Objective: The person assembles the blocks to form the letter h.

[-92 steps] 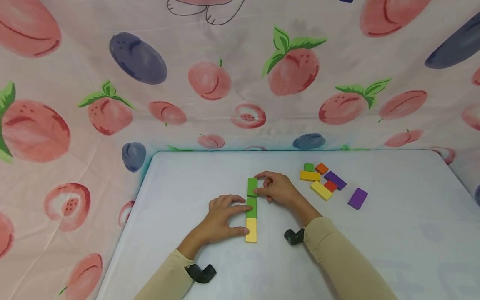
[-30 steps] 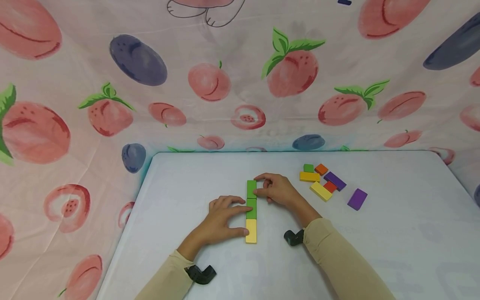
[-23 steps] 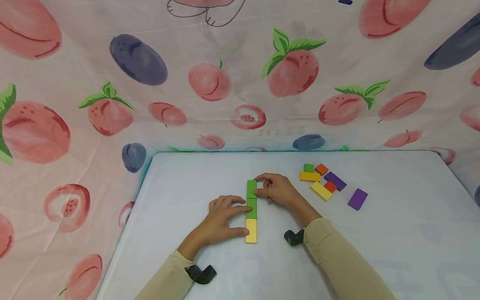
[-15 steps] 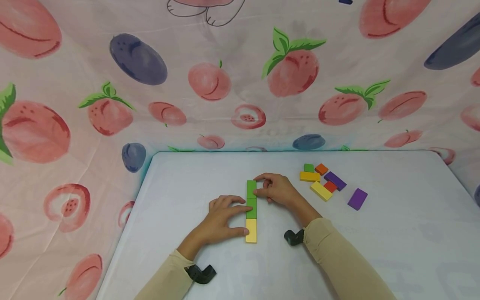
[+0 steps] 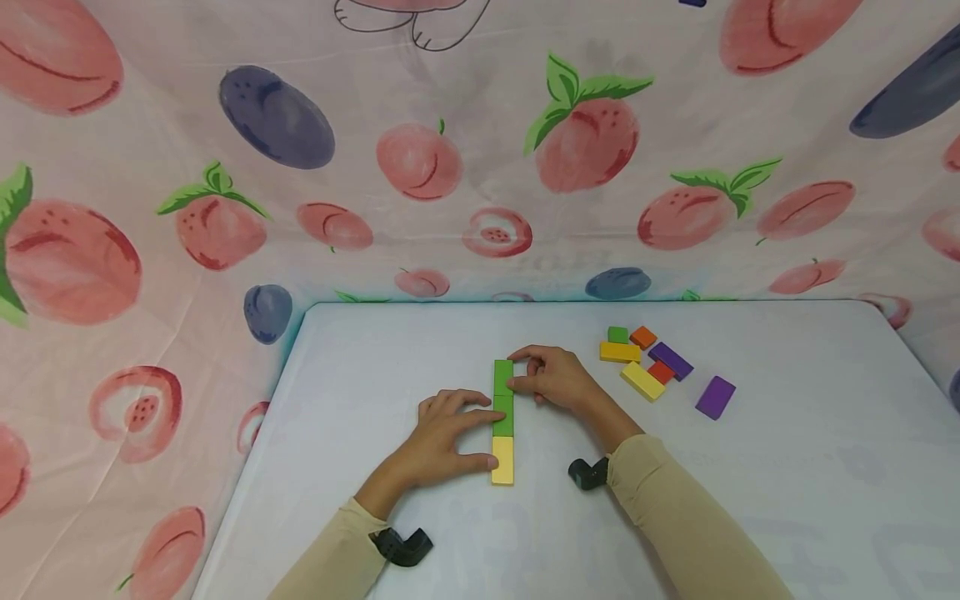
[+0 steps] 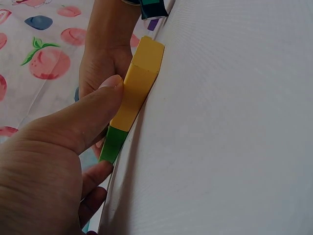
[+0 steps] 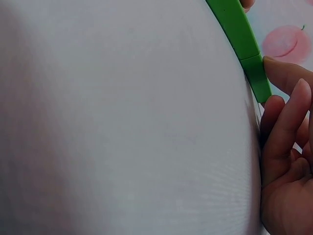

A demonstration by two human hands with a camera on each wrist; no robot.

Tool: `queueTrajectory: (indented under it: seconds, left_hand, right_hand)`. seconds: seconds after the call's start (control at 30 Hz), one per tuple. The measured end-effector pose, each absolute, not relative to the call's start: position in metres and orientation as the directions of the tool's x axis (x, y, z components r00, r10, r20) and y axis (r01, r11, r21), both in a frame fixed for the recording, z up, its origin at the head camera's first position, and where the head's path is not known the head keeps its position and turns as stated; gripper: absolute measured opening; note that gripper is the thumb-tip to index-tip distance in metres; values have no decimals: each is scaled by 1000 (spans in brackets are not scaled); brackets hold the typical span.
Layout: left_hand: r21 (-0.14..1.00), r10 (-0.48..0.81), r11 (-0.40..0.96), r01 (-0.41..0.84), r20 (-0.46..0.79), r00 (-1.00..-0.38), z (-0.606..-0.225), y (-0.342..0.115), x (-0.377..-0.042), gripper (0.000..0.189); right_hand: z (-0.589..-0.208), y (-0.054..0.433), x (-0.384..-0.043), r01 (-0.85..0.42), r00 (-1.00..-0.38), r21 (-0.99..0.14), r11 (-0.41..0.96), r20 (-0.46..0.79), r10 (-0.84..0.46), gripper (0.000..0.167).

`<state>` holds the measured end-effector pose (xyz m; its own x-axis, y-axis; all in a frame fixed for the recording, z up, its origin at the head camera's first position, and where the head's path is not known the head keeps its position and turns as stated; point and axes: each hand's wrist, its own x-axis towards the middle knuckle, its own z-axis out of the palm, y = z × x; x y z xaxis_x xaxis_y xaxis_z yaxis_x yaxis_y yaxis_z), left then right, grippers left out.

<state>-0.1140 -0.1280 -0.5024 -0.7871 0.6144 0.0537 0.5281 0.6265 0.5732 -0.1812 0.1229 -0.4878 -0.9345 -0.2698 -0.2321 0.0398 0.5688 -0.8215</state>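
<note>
Three flat blocks lie end to end in a row on the white table (image 5: 420, 342). A yellow block (image 5: 505, 475) forms the near end, a green block (image 5: 505, 428) the middle and another green block (image 5: 501, 375) the far end. From the left, my left hand (image 5: 444, 442) touches the row with fairly straight fingers. Its thumb is on the yellow block and a fingertip on the middle green one. My right hand (image 5: 558, 379) pinches the far green block, thumb at its right side and index finger at its far end. In the right wrist view, the green blocks (image 7: 234, 27) meet without a visible gap.
Loose blocks lie at the back right: a small green block (image 5: 618, 335), an orange one (image 5: 642, 337), two yellow, a red one (image 5: 661, 372) and a purple one (image 5: 672, 362). Another purple block (image 5: 716, 397) lies apart. A fruit-print cloth (image 5: 480, 100) hangs behind the table.
About three seconds ago a small gap separated the two green blocks. My right hand has since brought the far one nearer, and they now touch. Over the last second, nothing visibly moves.
</note>
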Motion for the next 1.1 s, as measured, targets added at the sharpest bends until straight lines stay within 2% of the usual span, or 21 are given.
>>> queueTrajectory:
  seconds: [0.43, 0.7, 0.83, 0.97, 1.1]
  left_hand:
    - [570, 612, 636, 520, 37, -790, -502, -127, -114, 61]
    - [568, 610, 638, 520, 40, -791, -504, -127, -114, 61]
    - [573, 611, 633, 521, 44, -790, -504, -127, -114, 61]
    - [575, 609, 634, 517, 41, -792, -505, -128, -114, 61]
    - [579, 608, 634, 513, 37, -793, -505, -128, -114, 62]
  right_hand:
    - [-491, 126, -182, 94, -934, -822, 562, -268, -236, 44]
    - [-486, 138, -176, 175, -936, -880, 443, -288, -204, 36]
    - [-479, 156, -169, 140, -954, -875, 464, -245, -173, 32]
    - [-466, 180, -164, 73, -975, -860, 505, -169, -146, 37]
    - [-450, 208, -160, -44, -991, -798, 601, -43, -129, 37]
